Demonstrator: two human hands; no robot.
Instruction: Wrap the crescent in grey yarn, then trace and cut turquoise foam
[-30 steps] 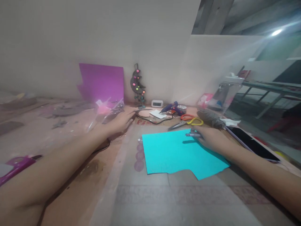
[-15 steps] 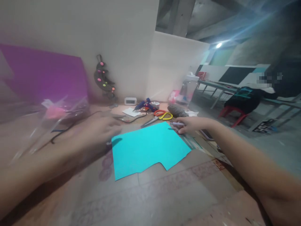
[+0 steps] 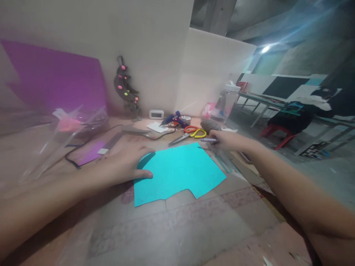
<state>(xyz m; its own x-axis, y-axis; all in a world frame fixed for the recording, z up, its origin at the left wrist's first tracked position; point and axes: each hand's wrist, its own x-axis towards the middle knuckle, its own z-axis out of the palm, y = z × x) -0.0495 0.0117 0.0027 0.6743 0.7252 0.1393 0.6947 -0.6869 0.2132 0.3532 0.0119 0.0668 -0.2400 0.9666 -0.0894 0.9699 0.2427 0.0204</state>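
Observation:
A turquoise sheet (image 3: 177, 171) with a notch cut in its near edge lies flat on the work surface in front of me. My left hand (image 3: 124, 164) rests at the sheet's left edge, fingers spread and thumb lying on the turquoise sheet. My right hand (image 3: 226, 141) is at the sheet's far right corner, closed round a thin pen (image 3: 208, 140) that points left. Orange and yellow scissors (image 3: 191, 133) lie just beyond the sheet.
A purple sheet (image 3: 55, 83) leans on the wall at the left, with clear plastic bags (image 3: 69, 127) before it. A dark crescent ornament (image 3: 126, 92), a small white clock (image 3: 156, 114), a blue glue gun (image 3: 173, 119), a twine ball (image 3: 210, 125) and a black cable (image 3: 83, 146) lie behind.
My left hand drew back from the bags at the far left and came down onto the turquoise sheet's left edge. The view swung to the right. My right hand kept the pen.

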